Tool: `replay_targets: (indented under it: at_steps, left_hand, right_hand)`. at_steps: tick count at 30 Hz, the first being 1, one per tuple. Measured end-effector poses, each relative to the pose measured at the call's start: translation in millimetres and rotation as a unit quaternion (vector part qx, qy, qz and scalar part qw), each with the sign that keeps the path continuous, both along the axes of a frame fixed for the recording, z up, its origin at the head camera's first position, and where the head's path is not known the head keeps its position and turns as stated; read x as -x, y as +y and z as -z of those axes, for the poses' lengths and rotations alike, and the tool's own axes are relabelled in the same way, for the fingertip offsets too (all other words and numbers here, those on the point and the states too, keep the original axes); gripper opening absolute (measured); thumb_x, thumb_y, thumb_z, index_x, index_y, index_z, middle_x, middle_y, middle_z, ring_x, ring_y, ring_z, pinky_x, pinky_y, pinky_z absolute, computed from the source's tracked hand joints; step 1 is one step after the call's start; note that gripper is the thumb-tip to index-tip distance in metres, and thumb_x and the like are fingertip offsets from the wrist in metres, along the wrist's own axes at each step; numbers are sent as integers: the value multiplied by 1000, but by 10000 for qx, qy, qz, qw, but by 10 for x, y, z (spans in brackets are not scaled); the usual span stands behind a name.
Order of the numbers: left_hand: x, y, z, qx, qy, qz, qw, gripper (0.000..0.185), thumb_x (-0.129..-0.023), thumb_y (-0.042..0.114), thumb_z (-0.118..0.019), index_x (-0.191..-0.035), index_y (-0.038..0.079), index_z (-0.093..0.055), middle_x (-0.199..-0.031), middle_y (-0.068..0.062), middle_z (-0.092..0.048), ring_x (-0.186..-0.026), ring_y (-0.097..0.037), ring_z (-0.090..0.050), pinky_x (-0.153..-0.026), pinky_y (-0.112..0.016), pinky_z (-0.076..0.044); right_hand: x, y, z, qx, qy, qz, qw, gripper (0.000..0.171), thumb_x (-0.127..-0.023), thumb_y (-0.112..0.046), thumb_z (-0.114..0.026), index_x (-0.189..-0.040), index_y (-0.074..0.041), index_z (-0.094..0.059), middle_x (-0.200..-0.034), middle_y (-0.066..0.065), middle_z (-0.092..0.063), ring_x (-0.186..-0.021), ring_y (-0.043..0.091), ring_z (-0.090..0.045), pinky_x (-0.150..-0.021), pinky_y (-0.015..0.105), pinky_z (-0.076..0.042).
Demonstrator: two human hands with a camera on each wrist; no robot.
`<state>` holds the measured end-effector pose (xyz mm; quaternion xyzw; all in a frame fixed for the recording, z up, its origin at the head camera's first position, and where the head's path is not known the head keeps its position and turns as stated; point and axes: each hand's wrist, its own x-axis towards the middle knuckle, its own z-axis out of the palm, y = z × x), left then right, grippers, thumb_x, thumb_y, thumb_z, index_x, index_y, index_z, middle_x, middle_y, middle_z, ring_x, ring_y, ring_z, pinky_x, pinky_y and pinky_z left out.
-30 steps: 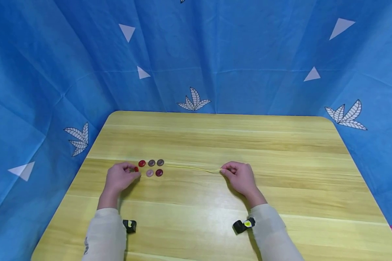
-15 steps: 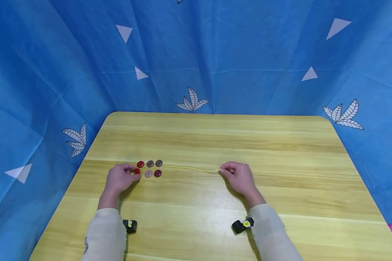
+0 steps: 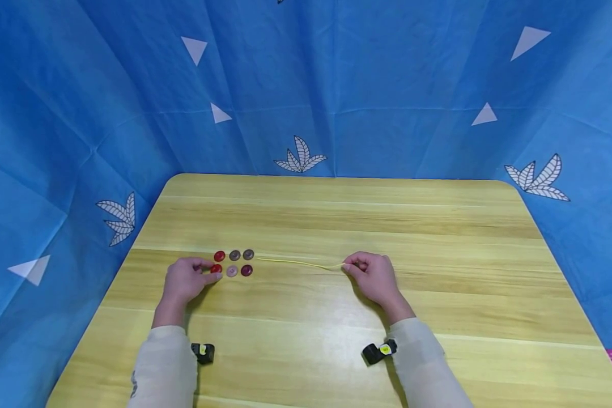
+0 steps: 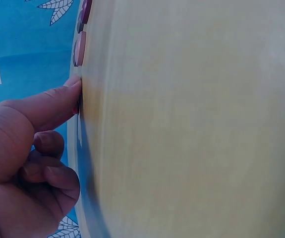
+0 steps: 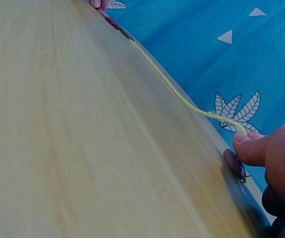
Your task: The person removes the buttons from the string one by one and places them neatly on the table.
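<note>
- The left hand (image 3: 183,280) sits left of centre in the head view, its fingers curled, with thumb and forefinger on a small red button (image 3: 216,268) at the near-left corner of a cluster of buttons (image 3: 233,263) on the counter (image 3: 336,340). The left wrist view shows the thumb (image 4: 48,106) pressing the button's edge against the wood.
- The right hand (image 3: 374,277) is right of centre, fingers curled, pinching the end of a thin yellow cord (image 3: 301,263) that runs left along the counter towards the buttons.
- In the right wrist view a dark button (image 5: 234,164) lies under the thumb (image 5: 254,146), beside the cord (image 5: 182,96) end; whether the cord is through it I cannot tell.
- The buttons look light, hard, flat and smooth. They probably slide on the wood sooner than lift, so they are best taken by opposite rim edges, tipped up with a fingertip.
- The cord looks limp and nearly weightless. It likely buckles if pushed, so it should be held close to its tip.
</note>
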<state>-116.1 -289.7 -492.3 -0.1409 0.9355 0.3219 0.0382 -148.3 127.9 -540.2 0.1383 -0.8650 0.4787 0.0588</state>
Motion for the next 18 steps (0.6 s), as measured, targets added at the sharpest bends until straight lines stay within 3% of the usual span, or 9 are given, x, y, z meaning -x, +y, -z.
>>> replay_targets:
  at_steps: [10, 18]
  left_hand:
    - [-3, 27, -31, -77, -81, -54, 9999, 37, -83, 23, -84, -111, 1, -74, -99, -13, -60, -89, -29, -49, -72, -39, -39]
    - [-14, 41, -62, 32, -115, -21, 9999, 42, -81, 25, -85, -113, 1, -72, -85, -9, -53, -79, -26, -47, -64, -36, -36]
  right_hand:
    - [-1, 14, 0, 3, -20, 33, 10000, 4, -88, -15, -79, -85, -13, -77, -53, -8, -46, -49, 9, -39, -63, 33, -45]
    - [-2, 7, -10, -3, -126, 64, 9999, 6, -89, -16, -78, -85, -12, -77, -55, -7, -48, -51, 11, -42, -64, 34, -44]
